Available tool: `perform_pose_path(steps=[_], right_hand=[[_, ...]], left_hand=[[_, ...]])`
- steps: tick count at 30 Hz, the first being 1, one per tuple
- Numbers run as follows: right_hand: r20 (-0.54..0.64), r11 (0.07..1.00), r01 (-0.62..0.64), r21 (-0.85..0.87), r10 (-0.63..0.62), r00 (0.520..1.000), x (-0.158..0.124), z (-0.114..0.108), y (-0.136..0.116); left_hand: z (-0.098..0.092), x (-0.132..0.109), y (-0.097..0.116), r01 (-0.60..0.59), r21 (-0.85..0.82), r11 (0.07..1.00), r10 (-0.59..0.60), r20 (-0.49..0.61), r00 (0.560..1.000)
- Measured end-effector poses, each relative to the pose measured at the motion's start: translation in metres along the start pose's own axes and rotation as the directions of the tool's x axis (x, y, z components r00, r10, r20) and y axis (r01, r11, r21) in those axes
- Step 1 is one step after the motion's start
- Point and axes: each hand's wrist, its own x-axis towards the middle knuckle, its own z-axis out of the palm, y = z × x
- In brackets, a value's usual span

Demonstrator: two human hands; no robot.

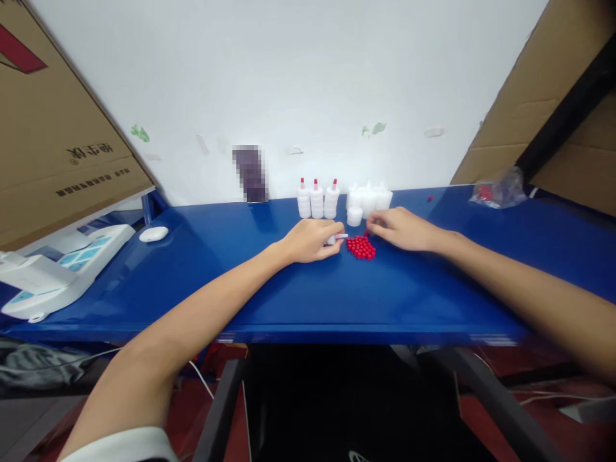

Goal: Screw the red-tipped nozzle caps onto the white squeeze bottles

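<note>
My left hand [312, 240] lies on the blue table [308, 295] and grips a small white bottle [337, 238] laid on its side, nozzle pointing right. Just right of it sits a pile of small red caps [361, 247]. My right hand [402, 229] rests at the pile's far right edge with fingers pinched at the caps; whether it holds one I cannot tell. Behind, three white bottles with red caps [317, 199] stand in a row. Several uncapped white bottles [368, 199] stand to their right.
A white scale-like device [58, 266] and a white oval object [154, 233] sit at the left. A clear bag with red bits [498, 190] lies at the far right, and one loose red cap [430, 199] near it. Cardboard boxes [52, 122] flank both sides.
</note>
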Motion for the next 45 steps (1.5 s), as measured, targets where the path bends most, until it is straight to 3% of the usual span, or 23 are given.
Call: perform_pose_path(steps=[8,16,23,26,29,31,35,41,43,45], right_hand=[[-0.012,0.991,0.013,0.135,-0.011,1.0,0.01,0.008,-0.01],[0.059,0.903,-0.11,0.416,0.094,0.994,0.018,0.01,-0.023],[0.06,0.892,-0.06,0.448,0.037,0.998,0.017,0.01,-0.02],[-0.083,0.905,-0.025,0.425,0.066,0.994,0.015,0.012,-0.019],[-0.328,0.933,0.048,0.356,0.077,0.941,0.009,0.013,-0.025],[-0.411,0.942,0.128,0.309,0.011,0.912,0.004,0.012,-0.033],[-0.387,0.923,0.222,0.314,-0.089,0.918,-0.009,0.012,-0.053],[-0.38,0.9,0.3,0.316,-0.17,0.909,-0.016,0.017,-0.062],[-0.432,0.91,0.289,0.298,-0.141,0.891,-0.015,0.014,-0.058],[-0.508,0.926,0.214,0.31,-0.029,0.861,-0.011,0.007,-0.051]], left_hand=[[-0.001,0.001,0.001,0.017,-0.01,1.0,-0.016,0.011,1.0],[0.001,0.0,-0.002,0.038,-0.023,0.999,-0.038,0.013,0.999],[0.002,0.0,-0.002,0.047,-0.023,0.999,-0.046,0.023,0.999],[0.001,0.0,-0.002,0.052,-0.023,0.998,-0.051,0.04,0.998],[-0.002,0.0,-0.001,0.092,-0.035,0.995,-0.091,0.028,0.995],[-0.005,0.0,0.002,0.141,-0.067,0.988,-0.142,-0.006,0.99],[-0.009,0.003,0.012,0.174,-0.128,0.976,-0.179,-0.026,0.984],[-0.011,0.007,0.02,0.204,-0.069,0.976,-0.204,0.007,0.979],[-0.012,0.006,0.017,0.231,-0.094,0.968,-0.234,-0.023,0.972],[-0.012,0.005,0.011,0.263,-0.137,0.955,-0.276,-0.087,0.957]])
